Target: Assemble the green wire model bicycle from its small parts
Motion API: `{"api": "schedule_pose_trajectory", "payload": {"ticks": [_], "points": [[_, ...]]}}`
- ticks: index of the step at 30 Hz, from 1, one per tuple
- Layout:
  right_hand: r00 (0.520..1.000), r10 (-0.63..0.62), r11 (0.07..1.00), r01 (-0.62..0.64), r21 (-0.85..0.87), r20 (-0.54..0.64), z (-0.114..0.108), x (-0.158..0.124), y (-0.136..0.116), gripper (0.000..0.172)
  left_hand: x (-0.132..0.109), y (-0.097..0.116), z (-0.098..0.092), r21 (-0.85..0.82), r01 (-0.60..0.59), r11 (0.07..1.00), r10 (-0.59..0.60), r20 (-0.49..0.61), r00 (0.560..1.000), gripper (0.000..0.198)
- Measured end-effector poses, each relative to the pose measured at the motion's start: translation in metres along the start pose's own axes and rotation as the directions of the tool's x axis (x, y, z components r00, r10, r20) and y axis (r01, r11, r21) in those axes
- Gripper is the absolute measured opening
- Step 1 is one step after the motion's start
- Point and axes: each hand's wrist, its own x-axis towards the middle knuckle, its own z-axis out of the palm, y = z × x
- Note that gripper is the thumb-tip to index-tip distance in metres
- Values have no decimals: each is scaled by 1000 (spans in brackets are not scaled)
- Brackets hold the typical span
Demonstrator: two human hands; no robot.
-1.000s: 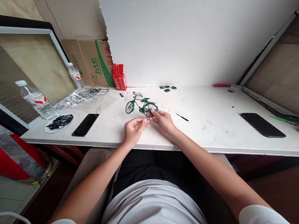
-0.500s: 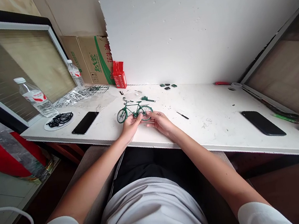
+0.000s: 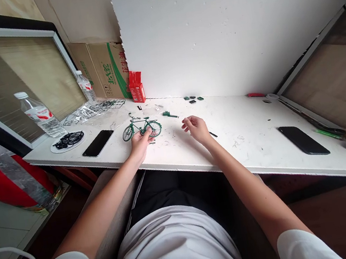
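Observation:
A small green model bicycle (image 3: pixel 141 128) stands upright on the white table (image 3: pixel 243 136). My left hand (image 3: pixel 139 141) grips its frame from the near side. My right hand (image 3: pixel 195 127) hovers to the right of the bicycle, apart from it, fingers loosely curled and holding nothing. A small green part (image 3: pixel 168 114) lies just beyond, between my hands. A thin dark tool (image 3: pixel 213 134) lies right beside my right hand.
A black phone (image 3: pixel 98 143) lies left of the bicycle, another phone (image 3: pixel 304 140) at the right. Two water bottles (image 3: pixel 41 115), a plate of black parts (image 3: pixel 68 141), plastic sprues (image 3: pixel 91 111), a red carton (image 3: pixel 136 87) and a white foam board (image 3: pixel 226 29) stand behind.
The bicycle has been slid to the left by my left hand. My right hand has let go of the rear wheel and moved right.

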Motion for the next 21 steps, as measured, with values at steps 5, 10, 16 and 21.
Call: {"api": "schedule_pose_trajectory", "payload": {"ticks": [5,10,16,21], "points": [[943,-286,854,331,-401,169,1,1,25,27,1,-6,-1,16,-53,998,54,-32,998,48],[870,-329,738,480,-474,369,18,-4,42,52,0,-8,-1,76,-86,993,90,-48,995,49],[851,-340,757,500,-421,400,12,-4,52,71,-1,-6,0,76,-81,994,85,-50,995,47],[890,-297,749,442,-493,347,14,-2,42,52,0,-7,-1,75,-82,994,87,-61,994,46]]}}
